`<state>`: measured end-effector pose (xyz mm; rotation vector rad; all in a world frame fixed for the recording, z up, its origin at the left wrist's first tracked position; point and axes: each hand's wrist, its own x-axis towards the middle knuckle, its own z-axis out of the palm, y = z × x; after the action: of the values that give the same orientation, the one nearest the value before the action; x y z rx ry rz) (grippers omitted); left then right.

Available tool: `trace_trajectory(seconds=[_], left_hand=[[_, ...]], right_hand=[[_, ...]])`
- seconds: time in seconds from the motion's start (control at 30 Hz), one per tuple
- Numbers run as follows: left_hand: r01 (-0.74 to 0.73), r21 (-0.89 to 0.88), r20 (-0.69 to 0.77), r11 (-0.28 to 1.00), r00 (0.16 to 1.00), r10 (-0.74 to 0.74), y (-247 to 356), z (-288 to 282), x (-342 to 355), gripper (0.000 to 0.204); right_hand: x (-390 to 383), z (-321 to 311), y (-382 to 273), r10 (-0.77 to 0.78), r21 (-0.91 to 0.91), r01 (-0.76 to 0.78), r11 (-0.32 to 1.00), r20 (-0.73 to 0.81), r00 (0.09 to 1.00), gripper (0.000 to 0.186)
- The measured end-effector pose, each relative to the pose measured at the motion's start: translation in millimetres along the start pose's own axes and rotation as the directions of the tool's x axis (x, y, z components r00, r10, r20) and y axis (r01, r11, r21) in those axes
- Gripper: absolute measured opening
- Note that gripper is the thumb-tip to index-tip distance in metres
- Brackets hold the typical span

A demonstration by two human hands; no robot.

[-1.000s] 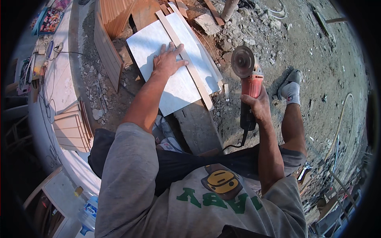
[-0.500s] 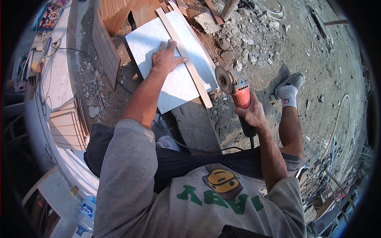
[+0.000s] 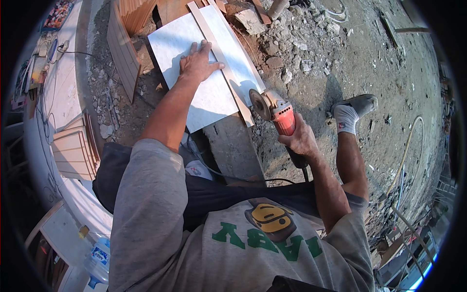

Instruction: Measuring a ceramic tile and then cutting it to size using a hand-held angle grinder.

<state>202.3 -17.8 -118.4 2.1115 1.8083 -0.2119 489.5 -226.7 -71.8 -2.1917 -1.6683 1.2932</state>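
Observation:
A white marbled tile (image 3: 211, 102) lies on a grey slab-like support (image 3: 233, 151) in front of me. Along it runs a narrow, straight light-brown strip (image 3: 233, 88). My left hand (image 3: 196, 66) rests on the tile with fingers spread, the thumb and fingertips at the strip's left edge. In my right hand (image 3: 302, 138) is a red and black angle grinder (image 3: 283, 119), gripped round its body. Its round disc (image 3: 260, 104) is beside the near right part of the tile, close to the strip; whether they touch I cannot tell.
Stacked brown tiles (image 3: 136, 12) and a leaning panel (image 3: 122, 53) stand at the far left. More tiles (image 3: 73, 151) lean nearer on the left. Broken rubble (image 3: 284, 53) covers ground beyond the tile. The grinder's black cable (image 3: 279, 180) runs past my legs. A water bottle (image 3: 99, 260) is at lower left.
The grinder's disc has come nearer the strip and the tile's near right edge. My left hand stays spread on the tile. The whole view has shifted slightly.

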Motion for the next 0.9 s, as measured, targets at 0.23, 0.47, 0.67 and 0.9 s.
trace_trajectory(seconds=[0.23, 0.47, 0.67, 0.9], left_hand=[[0.037, -0.002, 0.030, 0.999, 0.999, -0.037, -7, 2, -3, 0.088], [0.004, 0.017, -0.011, 1.000, 1.000, -0.003, -6, 2, -2, 0.088], [0.045, -0.025, 0.045, 0.999, 0.998, -0.044, -10, 2, -5, 0.085], [0.037, -0.017, 0.034, 0.999, 0.999, -0.036, -11, 6, -5, 0.085]], right_hand=[[-3, 10, -4, 0.026, -0.040, -0.024, 0.999, 0.045, 0.999, 0.063], [-5, 11, -6, 0.029, -0.059, -0.027, 0.998, 0.047, 0.998, 0.064], [-5, 18, -5, 0.037, -0.079, -0.032, 0.996, 0.073, 0.997, 0.066], [12, 17, -22, 0.060, -0.048, -0.056, 0.997, 0.066, 0.996, 0.068]])
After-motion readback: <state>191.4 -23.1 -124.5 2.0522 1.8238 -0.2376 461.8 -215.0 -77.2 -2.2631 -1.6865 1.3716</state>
